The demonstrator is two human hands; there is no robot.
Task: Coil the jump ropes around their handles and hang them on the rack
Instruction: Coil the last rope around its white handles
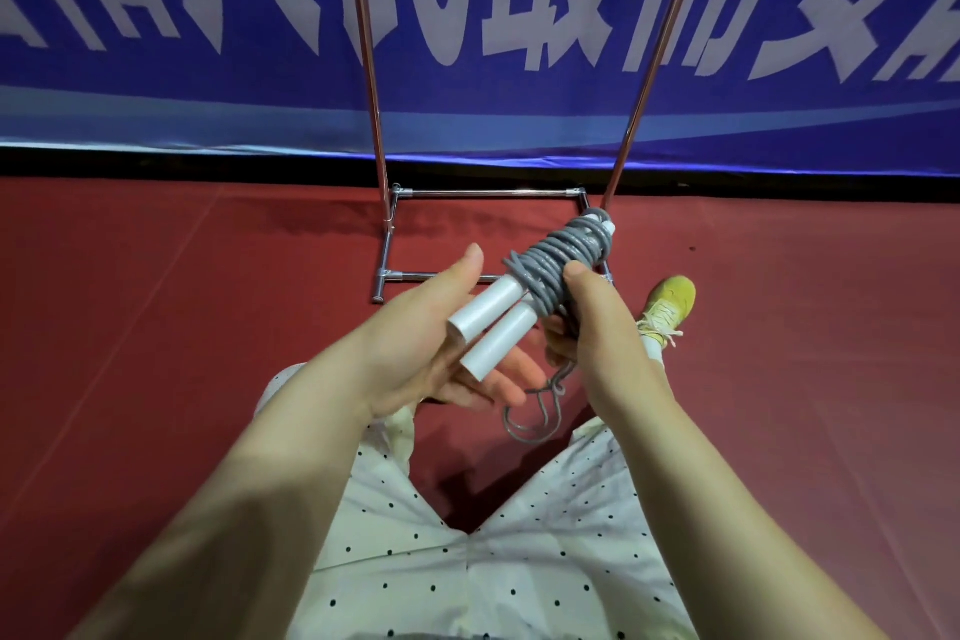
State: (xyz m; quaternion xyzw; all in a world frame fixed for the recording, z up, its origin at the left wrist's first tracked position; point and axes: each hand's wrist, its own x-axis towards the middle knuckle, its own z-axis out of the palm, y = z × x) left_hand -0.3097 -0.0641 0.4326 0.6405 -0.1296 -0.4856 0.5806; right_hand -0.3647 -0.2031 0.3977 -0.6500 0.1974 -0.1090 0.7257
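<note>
Rope bundle in mid-air betw both hands: grey cord jump rope (563, 259) wound in many turns round its two white cylindrical handles (491, 322), which lie side by side w/ bare ends pointing toward the person. Left hand (431, 353) under the handle ends, fingers nearly straight, thumb up beside the upper handle, cupping rather than clamping. Right hand (582, 317) wraps the coiled part, thumb pressed on top of the turns, fingers curled beneath. Loose grey tail (535, 405) hangs below the hands in a loop. Chrome tube rack (376, 94) stands just beyond on red floor (156, 301), in front of a blue banner w/ white characters (260, 16). Yellow sneaker (670, 307) near the rack base, right side.
</note>
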